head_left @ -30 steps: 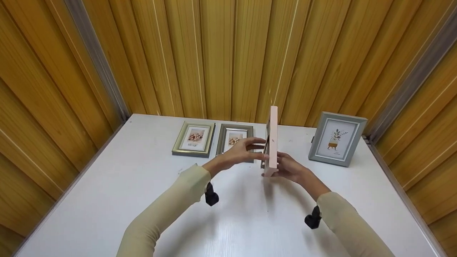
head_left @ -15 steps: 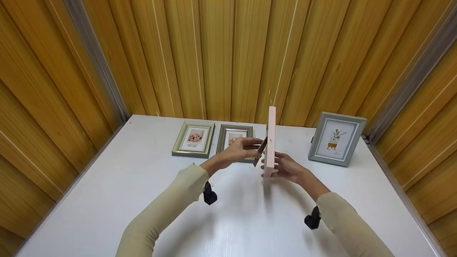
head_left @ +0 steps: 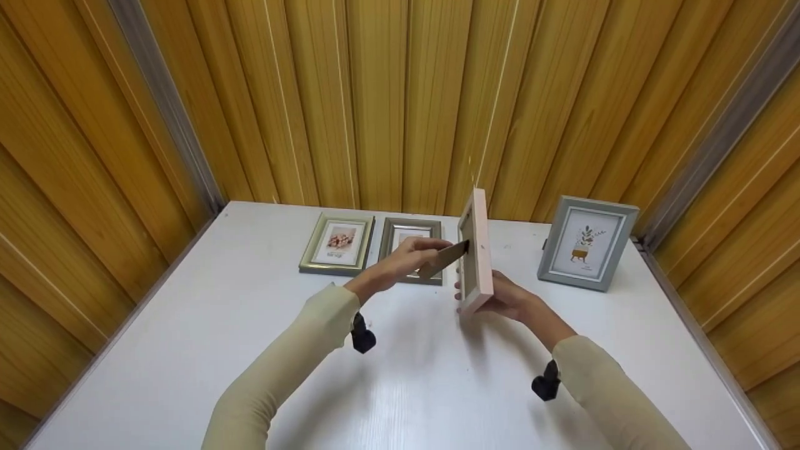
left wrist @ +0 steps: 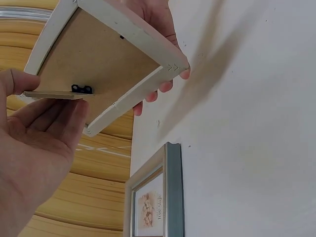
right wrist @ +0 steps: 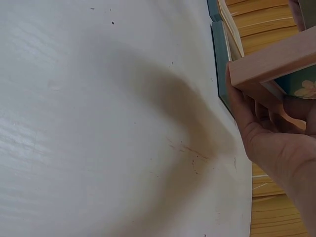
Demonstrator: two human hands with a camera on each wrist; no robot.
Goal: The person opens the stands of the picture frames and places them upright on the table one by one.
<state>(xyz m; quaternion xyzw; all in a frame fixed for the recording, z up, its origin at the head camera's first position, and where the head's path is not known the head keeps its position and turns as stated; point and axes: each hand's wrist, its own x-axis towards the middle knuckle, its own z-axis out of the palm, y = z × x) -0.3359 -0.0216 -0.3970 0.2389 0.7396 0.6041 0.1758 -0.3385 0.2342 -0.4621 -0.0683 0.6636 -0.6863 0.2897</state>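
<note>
A pink picture frame [head_left: 482, 247] is held upright above the table, its back turned to the left. My right hand [head_left: 507, 296] grips its lower right side, fingers wrapped round the edge. With thumb and fingers my left hand [head_left: 395, 261] pinches the brown stand flap [head_left: 445, 257] on the back. In the left wrist view the flap juts out from the brown backboard [left wrist: 106, 52], joined by a black hinge [left wrist: 82, 89]. Pale flowers on dark green [right wrist: 307, 90] show at the frame's front in the right wrist view.
Two picture frames lie flat behind the left hand: a gold-green one [head_left: 310, 251] and a grey-brown one [head_left: 385, 240], partly covered by the hand. A grey frame [head_left: 587, 242] stands upright at the right. Wood-patterned panels [head_left: 375, 106] rise behind the white table [head_left: 412, 387].
The left hand has swung the stand flap out from the back, moving left with it. The pink frame has turned slightly, showing more of its back; the right hand keeps its grip.
</note>
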